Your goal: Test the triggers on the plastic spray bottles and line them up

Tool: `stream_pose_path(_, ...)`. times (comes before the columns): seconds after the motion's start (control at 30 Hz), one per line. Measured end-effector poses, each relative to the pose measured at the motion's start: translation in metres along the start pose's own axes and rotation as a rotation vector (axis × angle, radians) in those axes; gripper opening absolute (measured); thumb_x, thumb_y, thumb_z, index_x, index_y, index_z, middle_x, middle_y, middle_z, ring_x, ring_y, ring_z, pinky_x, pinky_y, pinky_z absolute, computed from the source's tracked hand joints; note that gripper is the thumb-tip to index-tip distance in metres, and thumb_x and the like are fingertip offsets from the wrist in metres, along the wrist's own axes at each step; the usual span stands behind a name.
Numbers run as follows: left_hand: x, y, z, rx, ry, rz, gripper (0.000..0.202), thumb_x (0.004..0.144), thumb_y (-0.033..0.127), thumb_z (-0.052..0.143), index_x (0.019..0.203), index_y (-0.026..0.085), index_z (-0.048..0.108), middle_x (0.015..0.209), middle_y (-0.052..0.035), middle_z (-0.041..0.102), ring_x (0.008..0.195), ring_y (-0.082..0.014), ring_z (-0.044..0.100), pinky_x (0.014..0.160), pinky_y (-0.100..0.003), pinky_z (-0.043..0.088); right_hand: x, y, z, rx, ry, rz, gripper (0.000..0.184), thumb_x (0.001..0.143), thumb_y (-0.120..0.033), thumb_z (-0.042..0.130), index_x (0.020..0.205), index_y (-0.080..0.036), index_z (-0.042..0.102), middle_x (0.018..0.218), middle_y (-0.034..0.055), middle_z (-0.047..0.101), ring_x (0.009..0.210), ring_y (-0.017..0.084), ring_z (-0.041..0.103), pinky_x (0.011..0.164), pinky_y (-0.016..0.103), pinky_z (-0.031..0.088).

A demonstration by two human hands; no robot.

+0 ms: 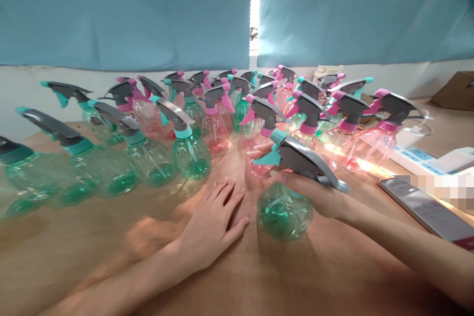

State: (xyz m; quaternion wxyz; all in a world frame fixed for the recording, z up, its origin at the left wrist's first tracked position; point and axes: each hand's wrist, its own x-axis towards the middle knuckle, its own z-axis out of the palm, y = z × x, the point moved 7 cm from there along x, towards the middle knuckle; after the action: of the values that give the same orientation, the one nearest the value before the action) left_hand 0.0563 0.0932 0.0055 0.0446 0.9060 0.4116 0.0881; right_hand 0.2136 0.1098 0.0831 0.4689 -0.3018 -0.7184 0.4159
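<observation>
My right hand [314, 190] is wrapped round the neck of a green spray bottle [283, 212] with a grey and turquoise trigger head, held tilted near the table's middle. Flat on the wooden table [229, 281] lies my left hand [211, 222], palm down, fingers stretched out and holding nothing. Just ahead of it stands another green spray bottle [190, 155], apart from the fingertips. A pink spray bottle [217, 131] is farther back. Behind my right hand are several pink bottles, partly hidden by it and by the held trigger head.
Several green spray bottles [99, 173] line the left side. Pink and green ones crowd the back. On the right lie a phone [425, 212] and a white and blue power strip [416, 155]. A brown box [455, 91] sits far right. Blue curtains [129, 15] hang behind.
</observation>
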Motion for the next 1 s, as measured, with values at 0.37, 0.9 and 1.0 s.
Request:
stream_pose_path(0.37,0.001,0.0,0.001,0.012,-0.022,-0.002,0.051,0.096,0.038,0.05,0.139,0.012,0.045,0.147,-0.017,0.041,0.137,-0.0332,0.034,0.111,-0.05,0.029,-0.002,0.004,0.002,0.046,-0.051,0.058,0.022,0.085,-0.011,0.051,0.094,-0.024,0.065,0.082,0.0003,0.068,0.078,0.016,0.064,0.073,0.033,0.052)
stream_pose_path(0.9,0.0,0.001,-0.002,-0.021,0.019,0.014,0.05,0.095,0.04,0.048,0.138,0.014,0.046,0.145,-0.016,0.044,0.136,-0.0332,0.036,0.11,-0.051,0.031,0.002,-0.006,0.001,-0.059,-0.013,0.07,0.039,0.078,-0.011,0.047,0.112,-0.026,0.06,0.078,-0.0014,0.06,0.058,0.012,0.049,0.058,0.028,0.044)
stream_pose_path(1.0,0.0,0.001,0.0,-0.008,0.003,0.014,0.051,0.096,0.039,0.049,0.138,0.011,0.046,0.145,-0.0174,0.044,0.137,-0.0333,0.035,0.111,-0.05,0.03,0.001,-0.003,0.001,-0.059,-0.026,0.088,0.029,0.081,-0.015,0.048,0.104,-0.025,0.061,0.073,-0.0012,0.059,0.058,0.013,0.05,0.059,0.03,0.046)
